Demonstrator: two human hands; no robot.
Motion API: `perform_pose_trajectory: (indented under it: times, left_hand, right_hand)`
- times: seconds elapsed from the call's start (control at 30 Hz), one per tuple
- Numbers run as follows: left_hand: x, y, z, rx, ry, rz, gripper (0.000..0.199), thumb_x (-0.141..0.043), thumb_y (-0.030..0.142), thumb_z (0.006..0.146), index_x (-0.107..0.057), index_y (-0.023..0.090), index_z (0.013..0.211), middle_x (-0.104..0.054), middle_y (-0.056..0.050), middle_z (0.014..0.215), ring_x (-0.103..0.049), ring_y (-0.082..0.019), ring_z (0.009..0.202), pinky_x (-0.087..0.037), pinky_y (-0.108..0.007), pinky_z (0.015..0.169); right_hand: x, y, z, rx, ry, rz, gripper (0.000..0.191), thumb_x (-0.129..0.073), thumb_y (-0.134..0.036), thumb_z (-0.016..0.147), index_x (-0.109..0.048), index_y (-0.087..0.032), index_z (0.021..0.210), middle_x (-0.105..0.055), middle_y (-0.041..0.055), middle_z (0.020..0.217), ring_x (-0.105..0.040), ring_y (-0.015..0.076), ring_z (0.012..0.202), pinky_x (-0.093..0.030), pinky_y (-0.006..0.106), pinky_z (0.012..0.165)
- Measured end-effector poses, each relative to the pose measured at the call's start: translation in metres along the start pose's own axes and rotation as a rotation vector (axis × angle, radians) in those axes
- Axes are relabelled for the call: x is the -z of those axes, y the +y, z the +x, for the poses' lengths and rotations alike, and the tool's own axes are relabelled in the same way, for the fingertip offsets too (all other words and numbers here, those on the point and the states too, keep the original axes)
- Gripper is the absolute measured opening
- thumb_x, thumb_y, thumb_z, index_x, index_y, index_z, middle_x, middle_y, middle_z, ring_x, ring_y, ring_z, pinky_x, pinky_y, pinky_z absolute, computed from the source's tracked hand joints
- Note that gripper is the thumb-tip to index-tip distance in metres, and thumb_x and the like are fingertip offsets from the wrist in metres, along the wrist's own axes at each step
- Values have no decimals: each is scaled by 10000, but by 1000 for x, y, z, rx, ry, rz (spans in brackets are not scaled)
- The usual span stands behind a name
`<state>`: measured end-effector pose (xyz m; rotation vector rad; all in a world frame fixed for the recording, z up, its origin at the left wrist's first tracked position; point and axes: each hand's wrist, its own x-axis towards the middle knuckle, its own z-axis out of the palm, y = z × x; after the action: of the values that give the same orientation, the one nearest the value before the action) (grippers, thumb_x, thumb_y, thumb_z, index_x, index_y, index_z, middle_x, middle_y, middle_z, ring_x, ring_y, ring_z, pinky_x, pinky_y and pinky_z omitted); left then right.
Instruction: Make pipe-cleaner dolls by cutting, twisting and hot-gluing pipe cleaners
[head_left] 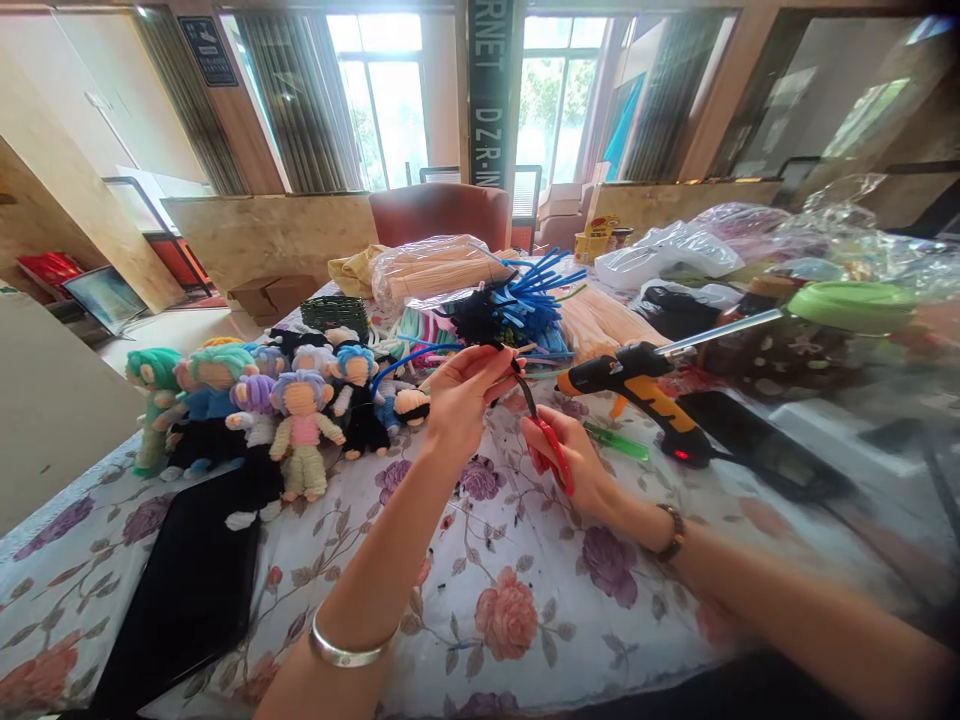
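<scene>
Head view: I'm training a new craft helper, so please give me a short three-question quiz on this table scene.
1. True or false: the right hand holds red-handled scissors.
2. Which stands right of the hands? A) glue gun B) row of dolls C) black tablet
3. Fill in: the left hand pinches a black ____.

Key: 1 true; 2 A; 3 pipe cleaner.

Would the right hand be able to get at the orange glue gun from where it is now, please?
Probably yes, but not freely: the right hand already holds the red-handled scissors. The glue gun stands just beyond it on the floral tablecloth, with only a green stick lying between.
</scene>
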<state>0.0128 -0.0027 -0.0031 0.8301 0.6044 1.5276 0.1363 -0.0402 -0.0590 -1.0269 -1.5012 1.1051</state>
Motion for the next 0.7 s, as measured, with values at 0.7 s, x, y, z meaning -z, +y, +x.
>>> perform_pose_trajectory:
  times: [0.7]
  left_hand:
    - [0,-1,0,-8,-20,-12,253,-829,164,508,-649,135,684,-714,-26,688,-695,-163,681,-540,-302,732]
  right_hand:
    - [2,2,4,60,97,-145,497,-547,-633,764,-330,-217,601,-346,-62,475,-306,84,445,-223,242,421]
